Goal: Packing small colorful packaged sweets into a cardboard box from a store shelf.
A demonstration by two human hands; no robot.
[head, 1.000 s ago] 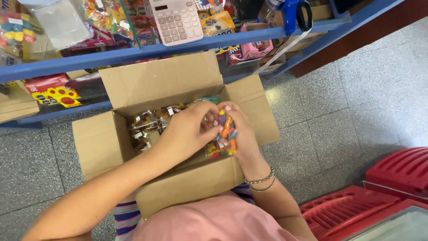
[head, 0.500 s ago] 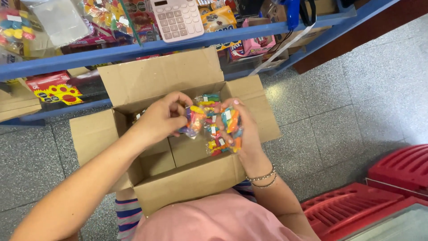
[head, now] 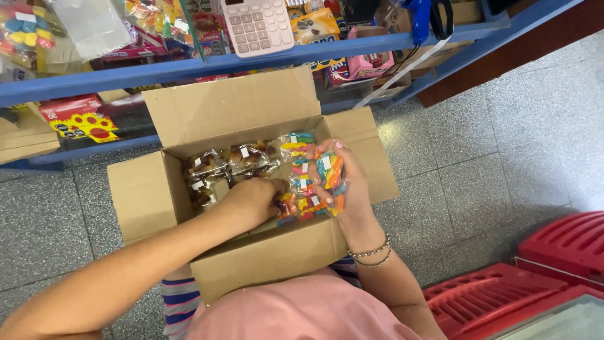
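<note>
Your right hand [head: 349,189] clasped several bright candy packets [head: 314,182]; your left hand [head: 251,201] pinched one inside the box [head: 264,258] — lift it clear, gripping gently.

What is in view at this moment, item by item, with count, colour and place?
box: one, brown cardboard, flaps open, centre.
bright packets: several, multicoloured, box's right side.
dark packets: several, brown, box's back left.
shelf: blue, top.
calculator: one, pink and white, on shelf.
baskets: red, count unclear, lower right.
floor: grey speckled tile.
left hand: in box, on packets.
right hand: bracelets at wrist, holding bright packets.
</note>
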